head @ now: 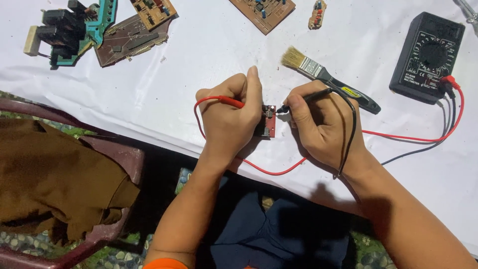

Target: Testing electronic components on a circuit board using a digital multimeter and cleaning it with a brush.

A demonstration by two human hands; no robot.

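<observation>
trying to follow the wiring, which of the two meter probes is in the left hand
The red-handled probe, gripped in the left hand's fist. The black-handled probe is in the right hand, held like a pen.

The left hand [230,117] grips a red probe [230,101] and steadies a small red circuit board [269,122] on the white tabletop [199,60]. The right hand [321,124] holds a black probe [308,98] with its tip at the board's edge. Both leads run to a black multimeter [427,57]; a paintbrush [326,77] lies just beyond the right hand.
</observation>
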